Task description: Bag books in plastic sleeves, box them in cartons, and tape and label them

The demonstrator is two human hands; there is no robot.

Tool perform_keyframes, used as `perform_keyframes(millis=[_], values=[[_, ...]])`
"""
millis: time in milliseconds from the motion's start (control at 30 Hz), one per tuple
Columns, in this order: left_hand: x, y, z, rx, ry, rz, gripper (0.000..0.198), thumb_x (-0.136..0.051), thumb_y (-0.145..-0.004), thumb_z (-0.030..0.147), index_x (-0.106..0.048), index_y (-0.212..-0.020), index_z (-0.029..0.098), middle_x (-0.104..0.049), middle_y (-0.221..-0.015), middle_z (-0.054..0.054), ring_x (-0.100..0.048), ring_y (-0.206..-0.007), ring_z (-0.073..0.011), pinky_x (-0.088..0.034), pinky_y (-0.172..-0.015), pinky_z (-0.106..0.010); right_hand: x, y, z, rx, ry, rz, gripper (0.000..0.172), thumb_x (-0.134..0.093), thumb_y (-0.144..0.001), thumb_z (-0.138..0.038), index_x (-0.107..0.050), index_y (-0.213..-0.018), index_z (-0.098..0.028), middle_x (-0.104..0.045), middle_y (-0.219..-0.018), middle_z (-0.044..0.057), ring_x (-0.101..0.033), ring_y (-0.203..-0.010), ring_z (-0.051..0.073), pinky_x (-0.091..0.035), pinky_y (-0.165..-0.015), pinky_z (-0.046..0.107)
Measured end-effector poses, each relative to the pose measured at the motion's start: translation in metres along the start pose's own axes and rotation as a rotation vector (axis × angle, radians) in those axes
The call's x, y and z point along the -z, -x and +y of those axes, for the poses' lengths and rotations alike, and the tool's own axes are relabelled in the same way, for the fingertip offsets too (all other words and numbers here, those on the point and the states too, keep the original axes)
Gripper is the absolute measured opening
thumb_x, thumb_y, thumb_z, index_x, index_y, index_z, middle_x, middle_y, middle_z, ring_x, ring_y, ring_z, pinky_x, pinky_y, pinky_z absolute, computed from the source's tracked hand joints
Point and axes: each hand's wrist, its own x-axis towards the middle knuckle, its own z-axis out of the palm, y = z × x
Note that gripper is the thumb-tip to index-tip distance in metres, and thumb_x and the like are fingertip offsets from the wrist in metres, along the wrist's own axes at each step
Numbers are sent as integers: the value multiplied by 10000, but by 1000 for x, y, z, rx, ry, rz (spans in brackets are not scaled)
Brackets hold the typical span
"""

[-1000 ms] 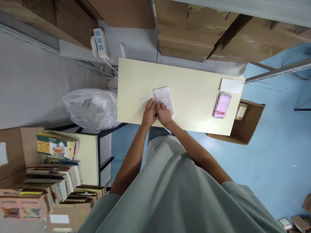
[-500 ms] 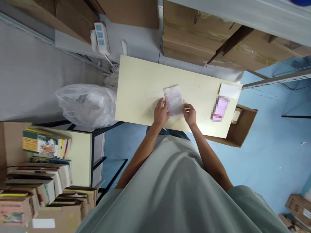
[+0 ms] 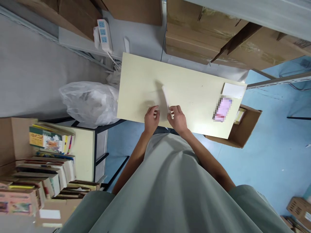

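Blue floor (image 3: pixel 262 181) spreads beneath a cream table (image 3: pixel 141 77), with a grey wall (image 3: pixel 36 68) off to the left. Near the table's front edge, left of its middle, a thin white packet (image 3: pixel 165 94) stands tilted on edge; seen so narrowly, it may be a wrapped booklet, and any print on it is hidden. The right hand (image 3: pixel 178 119) pinches its near end between thumb and fingers. The left hand (image 3: pixel 151 122) is loosely curled just beside it, thumb and fingertips parted, apart from both the packet and the other hand.

Farther right on the table lie a pink item (image 3: pixel 223 109), blurred into squares, and a white card (image 3: pixel 233 90). An open box (image 3: pixel 250 127) sits past that end. A clear plastic bag (image 3: pixel 85 103) bulges beside the left end; behind it is a white power strip (image 3: pixel 104 36) with blue sockets. At lower left, books (image 3: pixel 55 173) are packed in rows, a green and yellow cover (image 3: pixel 36 137) uppermost, its lettering too small to read. Brown cartons (image 3: pixel 191 35) line the back, with dark printing that is unreadable.
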Motion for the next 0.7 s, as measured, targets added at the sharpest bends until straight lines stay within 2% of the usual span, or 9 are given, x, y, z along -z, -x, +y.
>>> perform_keyframes(millis=[100,200,333,433,533,633,700], values=[[5,8,1,31,43,60,311,-511,-1137,350,-672,-1374,227,-730,-1367,-124,-761,-1114,-212,-671,-919,-335,-25,-7,-15,28,113,-90,208,-560,-1082,-248,-585,-1286,-218,-641,-1323,150,-679,-1150,282,-636,-862,377],[-2,8,-8,91,-5,74,295,-525,-1109,255,-705,-1336,199,-728,-1318,-136,-769,-1068,-219,-669,-955,-363,-53,-17,-25,33,227,-174,169,-492,-1122,-220,-596,-1254,-200,-657,-1316,185,-638,-1221,305,-643,-888,381],[-12,3,-28,171,-95,63,327,-577,-1020,141,-749,-1295,183,-706,-1279,-153,-767,-1069,-261,-658,-1013,-428,-76,-26,-28,33,326,-262,268,-392,-1117,-119,-610,-1268,-160,-655,-1337,231,-613,-1256,316,-648,-888,384],[-13,3,-37,170,-108,42,343,-626,-995,150,-746,-1312,205,-707,-1267,-133,-767,-1009,-250,-652,-1025,-430,-73,-25,-24,28,331,-297,274,-419,-1115,-127,-626,-1291,-164,-645,-1374,230,-614,-1276,316,-651,-889,392],[-13,7,-38,175,-85,46,377,-631,-987,130,-717,-1346,202,-699,-1300,-129,-766,-923,-215,-663,-963,-393,-57,-20,-10,38,266,-282,245,-510,-1104,-177,-657,-1299,-194,-660,-1386,194,-642,-1268,307,-645,-938,406],[-17,14,-34,200,-43,66,393,-601,-990,108,-690,-1363,194,-688,-1322,-136,-772,-922,-213,-670,-900,-377,-35,-19,15,1,158,-140,273,-532,-1092,-218,-674,-1324,-198,-679,-1356,175,-696,-1181,292,-629,-975,427],[-21,20,-31,216,-10,67,393,-597,-994,112,-678,-1367,204,-690,-1324,-133,-778,-942,-220,-674,-899,-382,-25,-20,31,-48,91,-49,282,-533,-1081,-239,-679,-1319,-197,-692,-1318,164,-730,-1071,271,-627,-940,425]])
